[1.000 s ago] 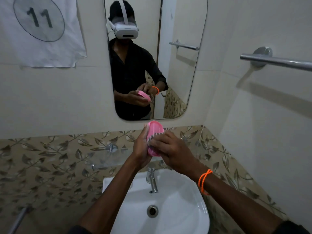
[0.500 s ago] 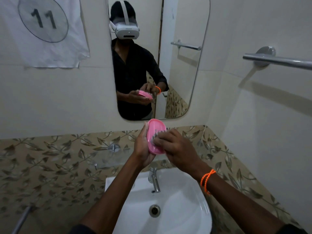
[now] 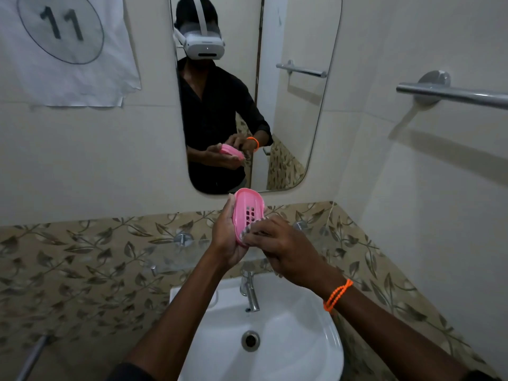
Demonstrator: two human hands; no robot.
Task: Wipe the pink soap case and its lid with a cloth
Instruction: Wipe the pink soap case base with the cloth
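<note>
Over the basin [image 3: 316, 334], left hand [image 3: 228, 237] grips the pink soap case [image 3: 247, 213] tilted toward them, prob. so right hand [image 3: 286, 251], pinching the cloth [image 3: 248, 229], can reach its slotted inside.

Soap case [image 3: 248, 213]: smooth pink plastic, slotted base. Cloth [image 3: 249, 231]: grey, ribbed weave (mostly hidden). Basin [image 3: 302, 325]: glossy white ceramic. Tap [image 3: 251, 291], towel rail [image 3: 450, 93]: polished metal. Wall sheet [image 3: 68, 50]: creased matt paper.
</note>
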